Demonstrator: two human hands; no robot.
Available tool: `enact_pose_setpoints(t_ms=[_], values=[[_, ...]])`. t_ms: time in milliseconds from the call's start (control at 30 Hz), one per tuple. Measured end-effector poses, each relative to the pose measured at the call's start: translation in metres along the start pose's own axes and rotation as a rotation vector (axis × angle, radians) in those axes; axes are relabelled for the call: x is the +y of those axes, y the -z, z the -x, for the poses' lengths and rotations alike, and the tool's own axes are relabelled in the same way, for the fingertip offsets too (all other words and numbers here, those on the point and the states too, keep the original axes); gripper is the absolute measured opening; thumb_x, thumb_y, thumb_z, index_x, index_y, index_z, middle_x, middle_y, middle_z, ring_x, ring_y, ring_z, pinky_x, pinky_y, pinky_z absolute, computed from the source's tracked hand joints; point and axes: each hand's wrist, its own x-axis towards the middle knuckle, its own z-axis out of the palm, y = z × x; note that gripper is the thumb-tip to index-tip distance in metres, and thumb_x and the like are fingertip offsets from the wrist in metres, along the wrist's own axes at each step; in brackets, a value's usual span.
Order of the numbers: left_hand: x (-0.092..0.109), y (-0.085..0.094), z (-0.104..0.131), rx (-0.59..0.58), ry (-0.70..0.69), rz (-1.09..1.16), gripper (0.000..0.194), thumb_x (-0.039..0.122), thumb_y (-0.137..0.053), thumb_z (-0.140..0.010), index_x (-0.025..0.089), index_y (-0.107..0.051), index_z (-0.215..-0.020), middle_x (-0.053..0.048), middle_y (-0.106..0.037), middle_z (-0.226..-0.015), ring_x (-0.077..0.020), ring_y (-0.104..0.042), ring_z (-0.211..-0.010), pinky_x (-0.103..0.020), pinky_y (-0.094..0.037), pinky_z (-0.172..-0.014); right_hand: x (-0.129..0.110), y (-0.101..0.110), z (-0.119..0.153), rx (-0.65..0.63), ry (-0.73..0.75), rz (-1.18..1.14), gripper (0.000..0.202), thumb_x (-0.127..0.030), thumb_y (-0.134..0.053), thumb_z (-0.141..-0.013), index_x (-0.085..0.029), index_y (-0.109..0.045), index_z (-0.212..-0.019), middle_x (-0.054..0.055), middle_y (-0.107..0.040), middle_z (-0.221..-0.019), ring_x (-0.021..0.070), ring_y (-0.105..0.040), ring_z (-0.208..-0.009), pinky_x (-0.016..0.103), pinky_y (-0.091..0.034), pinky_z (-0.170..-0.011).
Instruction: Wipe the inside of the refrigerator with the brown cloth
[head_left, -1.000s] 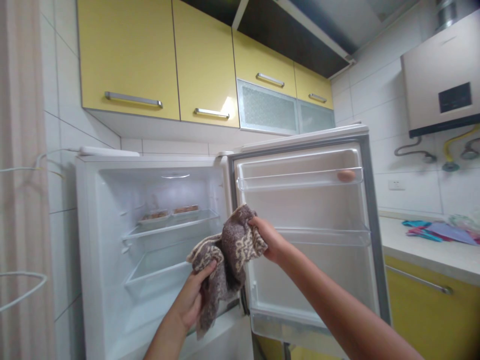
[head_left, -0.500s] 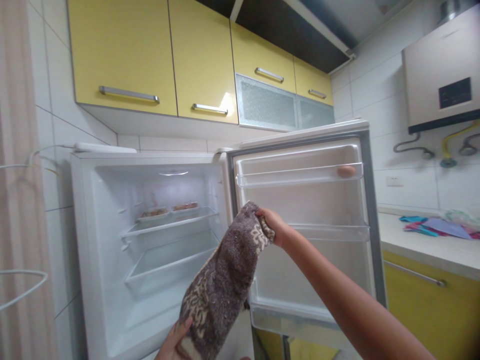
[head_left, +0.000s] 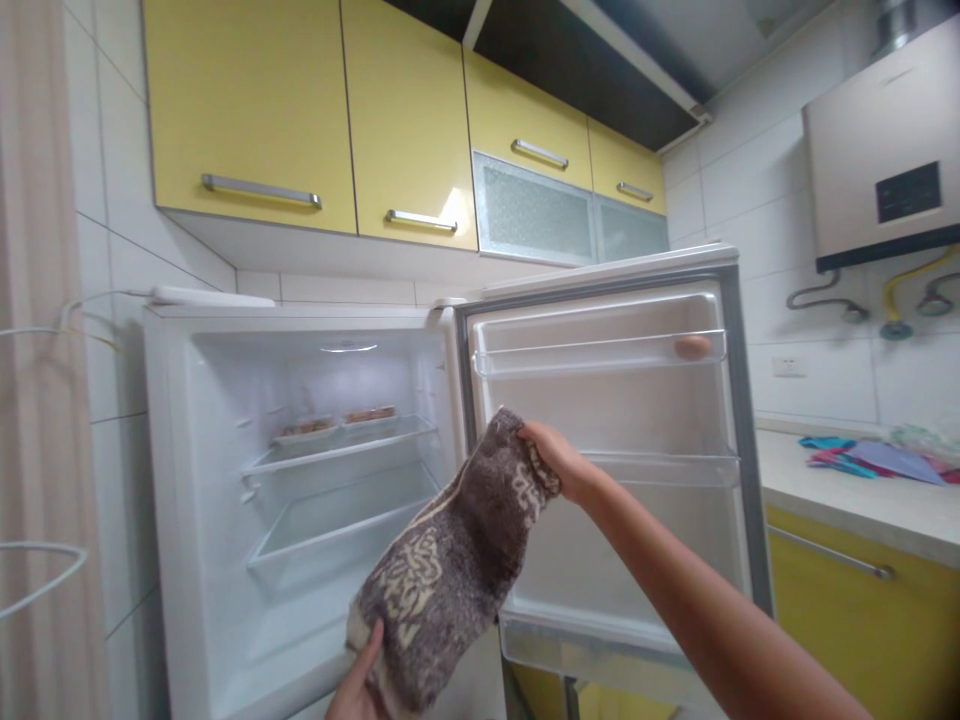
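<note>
A grey-brown towel (head_left: 465, 550) with a cream pattern hangs slantwise between my two hands, in front of the open fridge (head_left: 191, 500). My right hand (head_left: 553, 458) grips its upper end, fingers closed round the bunched cloth. At the lower end my left hand (head_left: 364, 685) pinches the cream edge, its thumb on top and the other fingers hidden behind the cloth. The fridge door (head_left: 615, 410) stands swung out to the right, behind my right hand. Inside, two small packs of food (head_left: 306, 430) sit on the upper glass shelf (head_left: 375, 440).
An egg (head_left: 692, 346) lies in the top door rack. Yellow wall cabinets (head_left: 255, 110) hang above the fridge. On the right, coloured cloths (head_left: 877, 455) lie on a counter (head_left: 795, 490) below a water heater (head_left: 885, 150). A white cable (head_left: 45, 590) loops at the left.
The towel has tilted and spread wider, showing more of its cream pattern. My right hand has shifted slightly right and down, and my left hand a little right, both still holding it.
</note>
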Motion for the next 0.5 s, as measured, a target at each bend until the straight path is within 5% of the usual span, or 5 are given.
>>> enact_pose_setpoints(t_ms=[167,300,500], values=[[0.007,-0.073,0.035,-0.193,0.014,0.042,0.055,0.027,-0.052,-0.094,0.033,-0.049,-0.148,-0.005,-0.073,-0.132,-0.0274,-0.063,-0.131,-0.049,-0.043,-0.120,0.016,-0.044,0.043,-0.259,0.435,0.480,0.035,-0.029,-0.042,-0.091,-0.021,-0.072,-0.107,0.005,-0.077,-0.109,0.0261,-0.067,-0.109,0.041,-0.051,-0.098],[0.004,-0.106,0.043,-0.333,0.071,0.145,0.044,0.035,-0.052,-0.094,0.038,-0.060,-0.138,0.000,-0.078,-0.123,-0.0239,-0.069,-0.122,-0.042,-0.048,-0.114,0.031,-0.074,0.080,-0.288,0.713,0.865,0.049,-0.031,-0.047,-0.094,-0.023,-0.053,-0.142,0.014,-0.049,-0.156,0.0318,-0.042,-0.146,0.055,-0.033,-0.120],[0.012,-0.134,0.021,-0.389,0.114,0.233,0.029,0.039,-0.054,-0.094,0.021,-0.076,-0.097,-0.005,-0.081,-0.089,-0.0188,-0.076,-0.084,-0.032,-0.059,-0.091,0.005,-0.050,0.084,-0.568,0.923,0.976,0.028,-0.029,-0.051,-0.095,-0.021,-0.069,-0.114,0.009,-0.075,-0.117,0.0223,-0.066,-0.115,0.043,-0.045,-0.113]])
